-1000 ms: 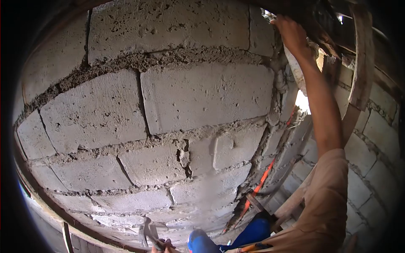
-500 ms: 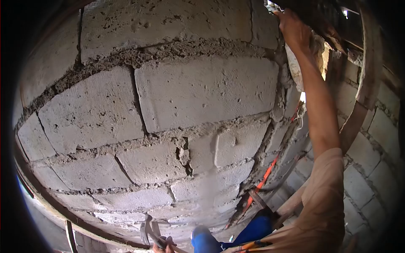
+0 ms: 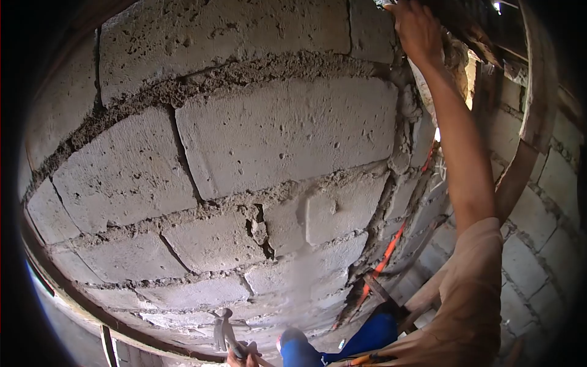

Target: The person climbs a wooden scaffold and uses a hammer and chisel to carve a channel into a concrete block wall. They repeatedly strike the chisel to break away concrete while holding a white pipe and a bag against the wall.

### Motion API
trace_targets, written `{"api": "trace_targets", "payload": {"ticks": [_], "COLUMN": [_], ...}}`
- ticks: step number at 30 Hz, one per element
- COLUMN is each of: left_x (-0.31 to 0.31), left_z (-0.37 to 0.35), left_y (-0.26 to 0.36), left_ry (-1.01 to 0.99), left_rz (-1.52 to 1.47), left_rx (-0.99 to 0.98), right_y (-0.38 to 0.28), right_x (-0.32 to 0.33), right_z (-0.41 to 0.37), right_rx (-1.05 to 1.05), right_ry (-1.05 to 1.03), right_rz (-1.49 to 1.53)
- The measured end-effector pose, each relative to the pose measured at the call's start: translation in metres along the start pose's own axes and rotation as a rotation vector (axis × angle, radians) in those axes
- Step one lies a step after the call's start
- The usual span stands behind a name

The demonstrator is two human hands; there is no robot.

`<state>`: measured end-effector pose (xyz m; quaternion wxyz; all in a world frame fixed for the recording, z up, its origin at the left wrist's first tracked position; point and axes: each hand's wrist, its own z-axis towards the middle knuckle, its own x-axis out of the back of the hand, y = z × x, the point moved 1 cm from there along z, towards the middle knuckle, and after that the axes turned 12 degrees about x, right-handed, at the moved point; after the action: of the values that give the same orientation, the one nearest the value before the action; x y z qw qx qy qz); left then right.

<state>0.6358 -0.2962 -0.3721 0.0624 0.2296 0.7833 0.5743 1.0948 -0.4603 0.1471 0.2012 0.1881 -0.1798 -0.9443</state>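
My left hand, low in the view, is closed round the handle of a hammer. The hammer's metal head points upward in front of the block wall. My right arm reaches up along the right side, and my right hand is at the top of the wall. Its fingers are bent over a small pale, shiny thing at the frame edge, too small to name. Rough mortar lines run between the blocks.
An orange-red strip slants down the wall corner. Wooden boards stand at the right, before another block wall. My knees in blue are at the bottom. A curved wooden edge borders the lower left.
My right hand has shifted slightly up and left in the view. The hammer in my left hand has moved a little to the right. The view itself has shifted slightly.
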Motion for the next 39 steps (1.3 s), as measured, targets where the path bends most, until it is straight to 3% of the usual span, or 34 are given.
{"api": "trace_targets", "payload": {"ticks": [5,8,11,14,20,23,26,28,31,36,37,38,39], "left_x": [0.0,0.0,-0.004,-0.004,-0.008,-0.007,-0.006,-0.009,-0.005,-0.008,-0.009,-0.01,-0.005], "left_z": [0.005,0.008,0.017,0.021,0.024,0.025,0.036,0.036,0.03,0.039,0.036,0.034,0.03], "left_y": [-0.011,-0.015,-0.023,-0.018,-0.031,-0.034,-0.048,-0.058,-0.039,-0.054,-0.052,-0.048,-0.043], "left_ry": [-0.01,-0.007,-0.049,-0.071,-0.019,-0.03,-0.097,-0.08,-0.063,-0.056,-0.059,-0.063,-0.097], "left_rz": [-0.034,-0.012,-0.044,-0.018,-0.013,-0.087,-0.219,-0.281,-0.025,-0.032,-0.099,-0.169,-0.048], "left_rx": [-0.035,-0.076,-0.056,-0.108,-0.052,-0.065,-0.049,-0.311,-0.072,-0.015,0.017,0.046,0.039], "right_y": [-0.013,-0.017,0.0,0.012,0.009,0.01,-0.012,-0.013,-0.018,-0.031,-0.038,-0.036,-0.032], "right_x": [-0.006,0.01,0.002,-0.007,-0.018,-0.03,-0.027,-0.029,-0.023,-0.013,-0.006,-0.011,-0.021], "right_z": [-0.003,0.001,-0.002,-0.006,-0.001,-0.008,-0.004,-0.006,-0.005,0.025,0.03,0.031,0.032], "right_rx": [-0.198,-0.133,0.038,0.215,0.045,0.026,-0.256,-0.293,-0.398,-0.787,-1.057,-1.02,-0.98], "right_ry": [0.099,0.16,-0.021,0.074,0.053,0.153,0.188,0.141,0.098,-0.103,0.044,0.061,0.079], "right_rz": [0.052,0.158,0.105,0.1,0.0,0.08,0.132,0.136,0.151,0.288,0.533,0.624,0.716]}}
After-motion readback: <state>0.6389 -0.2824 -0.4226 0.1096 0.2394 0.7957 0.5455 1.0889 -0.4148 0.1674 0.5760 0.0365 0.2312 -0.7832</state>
